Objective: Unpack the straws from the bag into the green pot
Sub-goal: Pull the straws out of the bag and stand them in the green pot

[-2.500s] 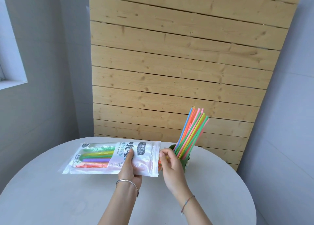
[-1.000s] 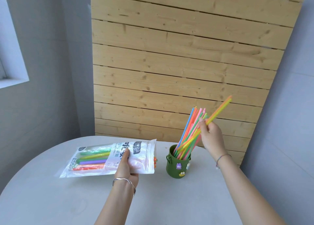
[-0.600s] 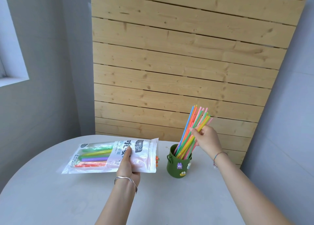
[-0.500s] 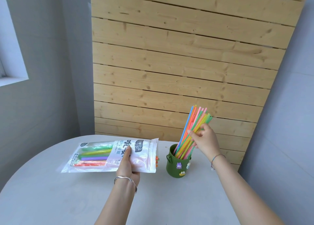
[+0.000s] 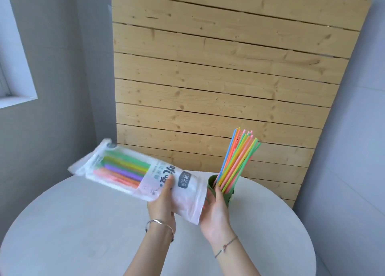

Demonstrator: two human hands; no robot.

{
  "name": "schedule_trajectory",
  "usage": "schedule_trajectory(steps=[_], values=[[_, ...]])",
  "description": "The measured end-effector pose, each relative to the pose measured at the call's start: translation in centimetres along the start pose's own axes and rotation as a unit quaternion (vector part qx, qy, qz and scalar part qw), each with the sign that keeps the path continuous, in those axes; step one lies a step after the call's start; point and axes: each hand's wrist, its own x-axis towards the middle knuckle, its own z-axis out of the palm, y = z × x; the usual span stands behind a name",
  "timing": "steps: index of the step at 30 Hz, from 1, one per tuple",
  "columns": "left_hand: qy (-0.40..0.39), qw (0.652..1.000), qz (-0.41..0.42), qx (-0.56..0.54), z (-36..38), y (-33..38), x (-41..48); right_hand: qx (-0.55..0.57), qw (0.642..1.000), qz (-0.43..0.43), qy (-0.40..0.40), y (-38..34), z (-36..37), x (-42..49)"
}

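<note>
Left hand (image 5: pixel 161 200) grips bag (image 5: pixel 141 177), tilts open end down toward right hand (image 5: pixel 216 211), loosely cupped at mouth, likely to catch sliding straws (image 5: pixel 123 169). Green pot (image 5: pixel 227 197) near table's far edge.

the clear plastic bag of coloured straws (image 5: pixel 133 171) is motion-blurred toward its 10 o'clock end, so its printing there cannot be read. the right hand (image 5: pixel 216 215) covers the lower front of the green cylindrical pot (image 5: pixel 228 196), and its grip is hidden behind the bag's open end. the round grey desk (image 5: pixel 83 223) is cut off at 6 o'clock, as are both forearms.
</note>
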Motion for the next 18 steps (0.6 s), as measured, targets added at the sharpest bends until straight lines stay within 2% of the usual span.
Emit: schedule_trajectory(steps=[2, 5, 7, 10, 15, 18], values=[[-0.006, 0.997, 0.043, 0.066, 0.6, -0.1, -0.8, 0.045, 0.998, 0.035, -0.036, 0.1, -0.3, 0.0], [-0.046, 0.985, 0.104, 0.131, 1.5, 0.1, -1.6, 0.065, 0.992, 0.041, -0.095, 0.3, -0.6, 0.1], [-0.074, 0.978, 0.123, 0.153, 1.7, -0.1, -1.9, 0.064, 0.994, 0.018, -0.081, 0.5, -1.0, 0.5], [-0.073, 0.979, 0.122, 0.149, 1.7, -0.3, -2.1, 0.050, 0.997, -0.026, -0.055, 0.5, -1.2, 0.4], [-0.011, 0.991, 0.104, 0.088, 1.2, 0.2, -1.5, -0.058, 0.993, -0.106, -0.004, 0.4, -1.0, 0.1], [0.016, 0.996, 0.080, 0.047, 0.4, 0.4, -0.7, -0.190, 0.965, -0.181, 0.025, 1.1, -0.7, 0.0]])
